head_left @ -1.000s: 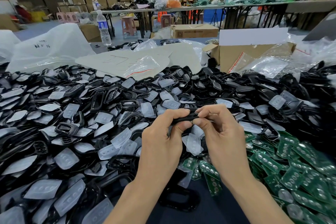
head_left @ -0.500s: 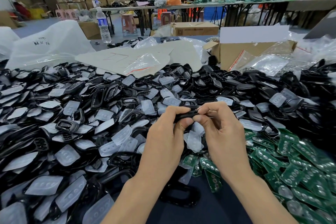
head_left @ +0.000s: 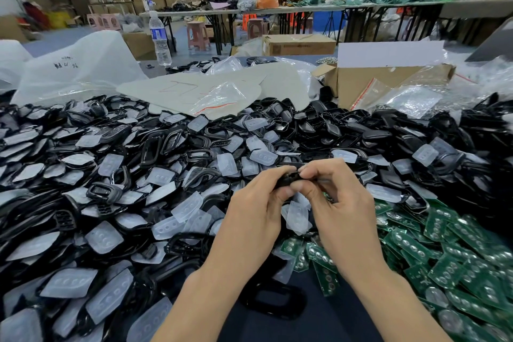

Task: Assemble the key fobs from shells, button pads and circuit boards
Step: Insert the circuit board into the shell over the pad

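A black key fob shell (head_left: 289, 176) is held edge-on above the pile, between both hands. My left hand (head_left: 254, 214) grips its left end with curled fingers and thumb. My right hand (head_left: 337, 203) pinches its right end with thumb and fingertips. Most of the shell is hidden by the fingers. Black shells (head_left: 155, 147) and translucent white button pads (head_left: 187, 207) lie heaped across the table. Green circuit boards (head_left: 444, 253) are piled at the right front. A single black shell frame (head_left: 273, 301) lies on the dark table below my wrists.
An open cardboard box (head_left: 388, 83) and clear plastic bags (head_left: 410, 97) stand at the back right. White bags (head_left: 75, 69) sit at the back left, beside a water bottle (head_left: 159, 36). Beyond are tables, stools and stacked cartons, with a person far off.
Both hands have stayed together on the shell and shifted slightly right and up in view. The fingers have closed in tighter over the shell's middle.
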Demonstrator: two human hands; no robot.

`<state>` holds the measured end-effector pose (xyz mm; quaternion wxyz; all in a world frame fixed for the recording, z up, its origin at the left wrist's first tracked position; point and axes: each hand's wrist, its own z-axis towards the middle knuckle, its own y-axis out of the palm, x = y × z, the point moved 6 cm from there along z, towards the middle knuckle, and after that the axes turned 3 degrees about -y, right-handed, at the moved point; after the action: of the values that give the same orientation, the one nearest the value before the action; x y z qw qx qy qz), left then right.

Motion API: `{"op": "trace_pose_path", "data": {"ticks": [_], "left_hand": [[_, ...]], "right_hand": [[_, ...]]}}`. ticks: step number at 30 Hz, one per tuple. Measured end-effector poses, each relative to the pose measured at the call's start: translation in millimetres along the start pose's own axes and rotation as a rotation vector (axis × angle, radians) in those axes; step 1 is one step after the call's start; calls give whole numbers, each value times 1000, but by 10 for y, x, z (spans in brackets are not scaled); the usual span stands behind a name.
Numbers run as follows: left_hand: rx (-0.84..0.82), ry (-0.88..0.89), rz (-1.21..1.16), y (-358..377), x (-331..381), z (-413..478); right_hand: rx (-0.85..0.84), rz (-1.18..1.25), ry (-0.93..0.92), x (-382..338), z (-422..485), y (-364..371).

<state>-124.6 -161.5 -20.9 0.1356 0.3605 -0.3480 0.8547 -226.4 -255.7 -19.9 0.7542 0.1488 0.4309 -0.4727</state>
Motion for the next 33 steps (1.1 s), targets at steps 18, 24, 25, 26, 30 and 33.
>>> {"op": "trace_pose_path", "data": {"ticks": [18,24,25,26,30,33], "left_hand": [[-63,-35,64,74,-144,3],[-59,-25,99,78,-168,6],[-69,-30,105,86,-171,-1],[-78,-32,112,93,-173,-5],[-85,-13,156,89,-151,-1],[-74,-16,162,82,-126,5]], "right_hand": [[-110,-123,-103,11,1,80],[-109,-223,-168,-2,4,108],[-105,-229,-176,-2,2,103],[-102,-233,-184,-1,0,100],[-100,-252,-230,-19,-9,112],[-96,-257,-233,-13,-7,118]]}}
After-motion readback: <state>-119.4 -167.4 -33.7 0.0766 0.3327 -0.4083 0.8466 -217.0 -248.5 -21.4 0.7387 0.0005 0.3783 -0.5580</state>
